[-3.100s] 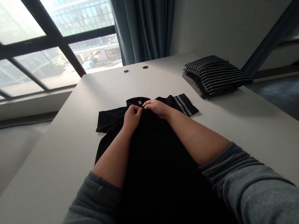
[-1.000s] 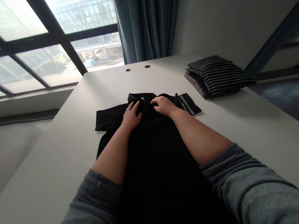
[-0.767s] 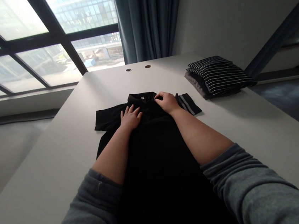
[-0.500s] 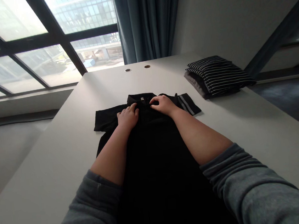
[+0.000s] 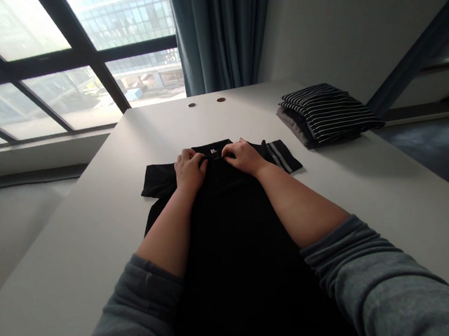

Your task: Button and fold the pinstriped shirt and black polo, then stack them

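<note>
- Shirt [image 5: 239,273]: black cloth, matt.
- Folded clothes [image 5: 329,111]: striped cloth, matt.
- Table [image 5: 75,242]: pale top, smooth, faint sheen.
- Curtain [image 5: 221,29]: blue-green cloth, matt.
- Sleeve [image 5: 372,275]: grey soft cloth, matt.
- Window [image 5: 68,96]: glossy glass panes, dark frame, looks like metal.

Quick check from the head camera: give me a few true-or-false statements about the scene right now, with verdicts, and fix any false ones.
1. The left hand and the right hand both rest on the black collared garment, near its collar. True.
2. The sleeve on the right side of the view is plain black. False: it has grey stripes near the cuff.
3. A folded black-and-white striped stack lies on the white table, apart from the garment. True.
4. The right hand is holding a coat hanger. False: it holds no hanger and lies on the garment.
</note>
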Demonstrator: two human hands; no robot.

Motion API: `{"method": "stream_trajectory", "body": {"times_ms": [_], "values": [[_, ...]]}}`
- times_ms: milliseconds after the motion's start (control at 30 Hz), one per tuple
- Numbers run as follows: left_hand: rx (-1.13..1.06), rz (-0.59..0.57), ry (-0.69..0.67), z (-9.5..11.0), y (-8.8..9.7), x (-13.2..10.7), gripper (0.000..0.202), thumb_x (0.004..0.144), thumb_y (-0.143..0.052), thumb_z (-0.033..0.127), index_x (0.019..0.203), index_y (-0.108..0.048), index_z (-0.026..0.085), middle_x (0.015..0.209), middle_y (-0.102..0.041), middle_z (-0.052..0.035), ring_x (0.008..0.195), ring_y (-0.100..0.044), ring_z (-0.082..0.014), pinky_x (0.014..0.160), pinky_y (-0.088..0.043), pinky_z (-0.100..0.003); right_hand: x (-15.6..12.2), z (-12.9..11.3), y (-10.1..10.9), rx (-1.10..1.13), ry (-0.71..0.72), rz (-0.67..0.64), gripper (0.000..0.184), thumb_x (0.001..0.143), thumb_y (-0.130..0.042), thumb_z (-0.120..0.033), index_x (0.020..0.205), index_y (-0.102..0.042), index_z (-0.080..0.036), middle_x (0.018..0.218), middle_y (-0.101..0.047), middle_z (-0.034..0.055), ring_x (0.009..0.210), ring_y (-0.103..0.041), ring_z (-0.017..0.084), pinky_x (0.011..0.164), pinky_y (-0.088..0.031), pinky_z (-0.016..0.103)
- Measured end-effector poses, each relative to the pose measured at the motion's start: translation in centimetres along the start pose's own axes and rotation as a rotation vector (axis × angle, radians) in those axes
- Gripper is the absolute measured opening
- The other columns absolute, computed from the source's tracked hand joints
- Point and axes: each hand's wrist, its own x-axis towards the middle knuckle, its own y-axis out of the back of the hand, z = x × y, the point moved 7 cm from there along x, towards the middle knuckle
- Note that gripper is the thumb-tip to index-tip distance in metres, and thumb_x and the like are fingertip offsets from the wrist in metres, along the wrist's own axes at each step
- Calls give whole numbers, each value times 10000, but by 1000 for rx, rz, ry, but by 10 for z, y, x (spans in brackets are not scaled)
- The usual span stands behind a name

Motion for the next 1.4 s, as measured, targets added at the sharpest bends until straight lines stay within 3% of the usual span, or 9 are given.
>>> {"method": "stream_trajectory", "body": {"times_ms": [233,433,600,767,867,1000,1133,1233,1400], "values": [[-157,-12,77,-20,-7,4,120,935,-631,265,1052,-652,284,1146,-733,-54,1161,-623,-318,1011,-443,-469,-3,19,-7,-42,-134,-27,106,894,-637,-197,980,-697,-217,970,-765,45,926,-695,242,1182,-310,558],[-57,-61,46,-26,-14,4,172,912,-637,236,1068,-678,294,1311,-691,-64,1235,-579,-346,986,-434,-484,-3,19,-7,-88,-153,-23,151,896,-603,-165,997,-700,-221,964,-750,56,983,-675,262,1124,-380,538],[-18,27,-27,-10,4,3,194,971,-568,264,1123,-681,309,1299,-711,-52,1282,-554,-313,1037,-368,-485,2,-14,9,-109,41,42,182,930,-559,-187,1014,-716,-229,1030,-744,65,1048,-640,276,1201,-253,611],[13,-21,-90,3,6,4,209,997,-533,288,1122,-699,307,1152,-763,-65,1200,-593,-331,1056,-335,-523,2,-53,9,-75,307,-114,194,916,-567,-179,991,-743,-210,1011,-728,78,986,-630,252,1018,-437,426],[-102,-38,-63,-3,1,7,201,942,-616,273,1130,-686,285,1077,-770,-54,1131,-634,-308,1026,-401,-482,-2,-65,2,-7,392,-229,200,889,-567,-125,950,-738,-210,1094,-728,70,991,-640,228,910,-469,341],[-315,-103,14,-21,-11,11,150,888,-670,290,1034,-680,253,1009,-761,-33,959,-678,-241,902,-507,-385,-4,-55,-10,-17,274,-337,202,871,-576,-93,952,-721,-208,1062,-742,51,942,-653,209,854,-468,299],[-443,-174,-70,-20,-21,10,166,880,-634,241,1034,-693,247,1054,-763,-35,998,-687,-231,938,-523,-384,-3,-36,-10,-65,91,-281,214,920,-566,-123,1038,-716,-220,1011,-748,39,921,-669,210,819,-461,289],[-518,-178,-87,-15,-22,9,195,883,-610,219,1064,-679,240,1095,-755,-36,1042,-686,-222,973,-522,-382,-2,-35,-8,-63,101,-224,206,942,-583,-154,1067,-725,-234,1039,-749,35,956,-677,222,837,-472,300],[-543,-156,-27,-13,-23,8,128,883,-614,240,1006,-648,227,1011,-742,-22,952,-674,-201,914,-525,-357,-1,-45,-5,-80,192,-147,206,951,-580,-141,1028,-758,-212,1109,-724,64,1020,-674,228,888,-487,313]]}}
